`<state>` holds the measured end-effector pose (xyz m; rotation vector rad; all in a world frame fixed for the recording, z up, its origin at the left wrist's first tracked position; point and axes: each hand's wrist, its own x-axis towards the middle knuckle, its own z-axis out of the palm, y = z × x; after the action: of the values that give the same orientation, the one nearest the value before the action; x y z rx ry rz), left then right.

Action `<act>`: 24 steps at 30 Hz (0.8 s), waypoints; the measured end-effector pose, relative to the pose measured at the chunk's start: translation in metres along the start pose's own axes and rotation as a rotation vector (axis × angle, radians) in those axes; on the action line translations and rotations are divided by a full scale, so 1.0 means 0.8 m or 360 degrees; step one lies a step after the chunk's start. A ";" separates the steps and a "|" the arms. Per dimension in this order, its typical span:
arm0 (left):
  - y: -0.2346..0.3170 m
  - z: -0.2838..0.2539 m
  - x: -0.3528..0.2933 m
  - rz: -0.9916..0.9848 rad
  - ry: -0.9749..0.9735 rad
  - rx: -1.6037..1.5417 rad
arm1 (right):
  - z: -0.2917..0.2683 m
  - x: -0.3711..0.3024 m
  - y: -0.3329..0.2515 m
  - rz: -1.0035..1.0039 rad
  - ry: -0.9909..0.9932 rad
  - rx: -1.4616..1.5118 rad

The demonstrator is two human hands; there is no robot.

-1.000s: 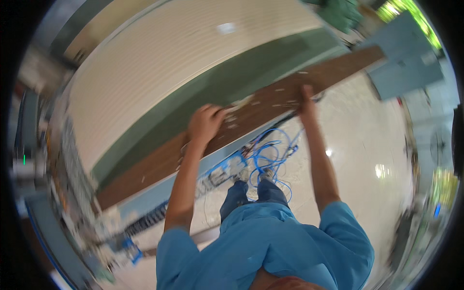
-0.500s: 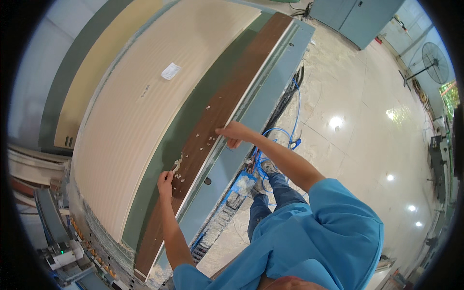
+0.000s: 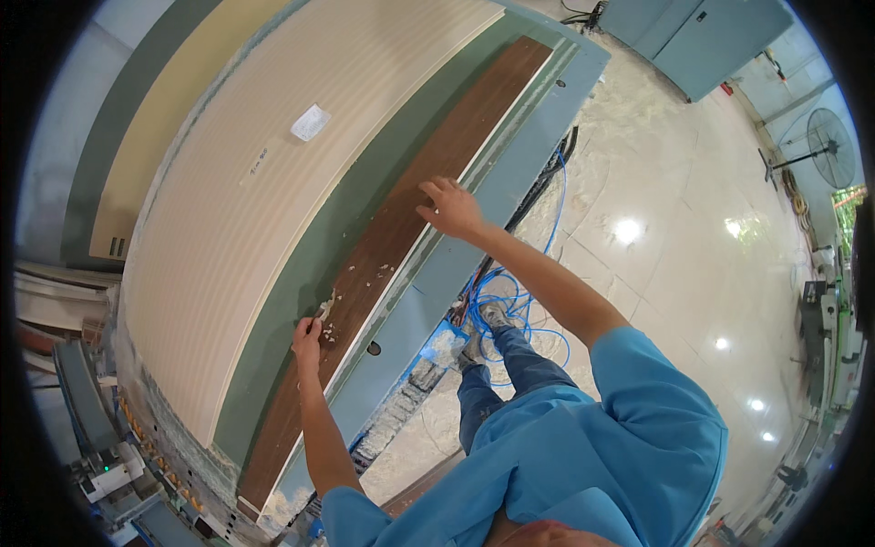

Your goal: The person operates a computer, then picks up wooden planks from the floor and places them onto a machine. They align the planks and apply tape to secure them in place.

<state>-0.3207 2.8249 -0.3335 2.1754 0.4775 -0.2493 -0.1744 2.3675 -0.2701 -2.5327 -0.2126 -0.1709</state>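
Observation:
A long brown wood-grain plank (image 3: 401, 214) with a white edge lies lengthwise on a green surface. At its far long edge, my left hand (image 3: 308, 341) has its fingers bent together; whatever is between them is too small to tell. Beside those fingertips lies a pale, crumpled scrap (image 3: 325, 306), and several small chips dot the plank around it. Farther up the plank, my right hand (image 3: 453, 210) is open, palm down over the near edge, fingers apart and slightly blurred. It holds nothing that I can see.
Beyond the plank rests a wide cream ribbed panel (image 3: 264, 210) with a white label (image 3: 311, 122). A blue-grey machine edge (image 3: 437, 273) runs along my side. Blue hoses (image 3: 501, 296) coil on the dusty floor by my feet. A standing fan (image 3: 828, 148) is at the right.
My right hand has lifted from its hold on the plank's near edge and shifted up along it, fingers spreading. The left hand stays by the pale scrap. The view has shifted slightly.

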 end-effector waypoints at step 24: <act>-0.015 -0.042 -0.097 -0.0014 0.0531 0.0661 | 0.006 0.111 0.132 -0.0417 -0.0435 -0.0607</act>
<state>-0.3960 2.8389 -0.2957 2.6384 0.6681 0.0176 -0.0674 2.2943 -0.3169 -2.8946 -0.6787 0.0408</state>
